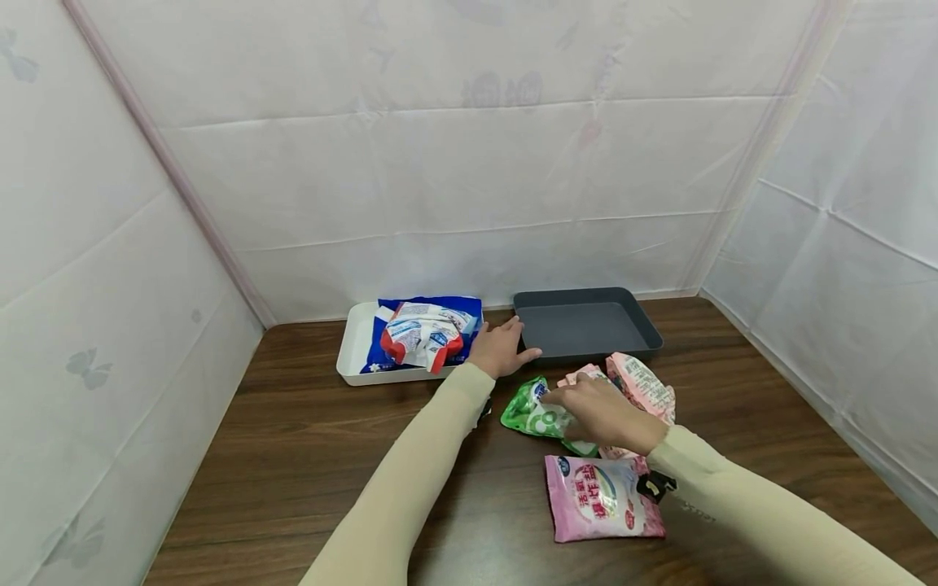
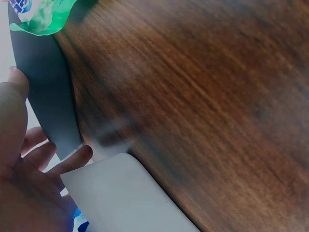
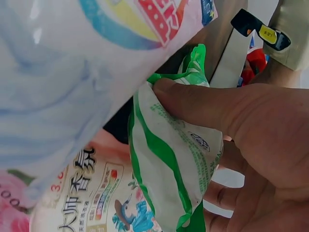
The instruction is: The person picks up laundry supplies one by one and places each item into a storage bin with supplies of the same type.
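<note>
Pink packet (image 1: 595, 498) nearest, flat on tabletop (image 1: 293, 456). Just beyond, right hand (image 1: 604, 411) pinches green packet (image 1: 528, 413): likely the grasp step; next move probably calls for a clean lift. Left hand (image 1: 500, 350) empty, spread, between white tray (image 1: 357, 338) and grey tray (image 1: 586, 327).

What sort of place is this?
Probably a makeshift recording booth: pale printed sheeting lines three sides of a wood-grain tabletop holding a white tray and a dark gray tray.
</note>
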`<state>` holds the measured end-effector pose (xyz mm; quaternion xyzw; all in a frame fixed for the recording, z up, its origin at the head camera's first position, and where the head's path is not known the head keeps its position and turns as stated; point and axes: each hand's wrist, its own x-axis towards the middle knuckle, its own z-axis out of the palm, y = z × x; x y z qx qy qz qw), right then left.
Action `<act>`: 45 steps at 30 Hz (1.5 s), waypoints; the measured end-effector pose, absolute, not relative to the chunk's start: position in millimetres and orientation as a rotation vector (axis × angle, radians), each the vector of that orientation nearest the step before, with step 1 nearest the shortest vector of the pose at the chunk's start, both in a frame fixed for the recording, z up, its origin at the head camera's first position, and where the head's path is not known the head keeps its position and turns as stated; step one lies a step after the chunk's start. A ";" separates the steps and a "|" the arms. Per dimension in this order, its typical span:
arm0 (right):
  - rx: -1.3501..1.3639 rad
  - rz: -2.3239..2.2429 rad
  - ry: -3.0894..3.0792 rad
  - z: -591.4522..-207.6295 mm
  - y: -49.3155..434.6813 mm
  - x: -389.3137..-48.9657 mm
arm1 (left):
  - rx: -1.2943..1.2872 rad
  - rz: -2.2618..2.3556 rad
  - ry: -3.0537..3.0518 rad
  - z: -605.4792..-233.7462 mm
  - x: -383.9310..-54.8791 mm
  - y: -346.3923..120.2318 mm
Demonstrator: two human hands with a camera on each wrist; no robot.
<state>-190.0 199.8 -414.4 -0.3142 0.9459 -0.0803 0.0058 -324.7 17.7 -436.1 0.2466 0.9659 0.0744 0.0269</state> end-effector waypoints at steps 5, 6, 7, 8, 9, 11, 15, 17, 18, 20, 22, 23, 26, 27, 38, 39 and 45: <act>-0.977 -0.209 2.953 -412.7 204.2 -190.8 | 0.758 0.229 2.978 -436.5 -325.1 17.4; -0.970 -0.197 2.948 -411.9 205.0 -191.0 | 0.756 0.231 2.979 -436.2 -324.9 17.2; -0.966 -0.185 2.944 -411.1 205.4 -191.1 | 0.755 0.232 2.979 -436.0 -324.7 17.0; -0.961 -0.174 2.940 -410.2 205.8 -191.0 | 0.755 0.232 2.980 -435.6 -324.4 16.8; -0.964 -0.169 2.935 -409.5 206.2 -191.0 | 0.755 0.234 2.979 -435.4 -324.3 16.6; -0.974 -0.155 2.930 -408.0 206.8 -190.4 | 0.756 0.240 2.981 -435.0 -323.9 16.1; -0.970 -0.121 2.927 -404.9 208.8 -189.0 | 0.750 0.239 2.975 -436.1 -323.7 15.7; -0.963 -0.087 2.930 -403.1 210.5 -188.4 | 0.748 0.236 2.976 -436.0 -323.6 15.7; -0.956 -0.073 2.931 -402.0 211.5 -188.0 | 0.748 0.237 2.978 -435.8 -323.5 15.6; -0.962 -0.050 2.931 -400.1 213.9 -187.5 | 0.750 0.236 2.980 -435.1 -323.3 15.6; -0.975 -0.038 2.926 -398.3 216.3 -187.2 | 0.752 0.233 2.981 -434.8 -323.9 15.8; -0.983 -0.036 2.922 -397.5 217.4 -187.1 | 0.752 0.230 2.980 -434.8 -324.2 15.9; -1.011 -0.036 2.912 -395.3 221.1 -186.7 | 0.754 0.227 2.973 -434.9 -325.3 16.2; -1.016 -0.040 2.910 -394.5 222.3 -186.4 | 0.756 0.224 2.972 -435.2 -325.8 16.5; -0.946 -0.045 2.893 -384.6 233.2 -183.6 | 0.739 0.228 2.967 -436.0 -325.8 17.9; -0.952 -0.033 2.896 -383.6 234.2 -183.6 | 0.740 0.227 2.968 -436.1 -325.7 18.0; -1.008 0.016 2.914 -377.3 239.1 -182.2 | 0.741 0.225 2.978 -437.3 -324.5 18.6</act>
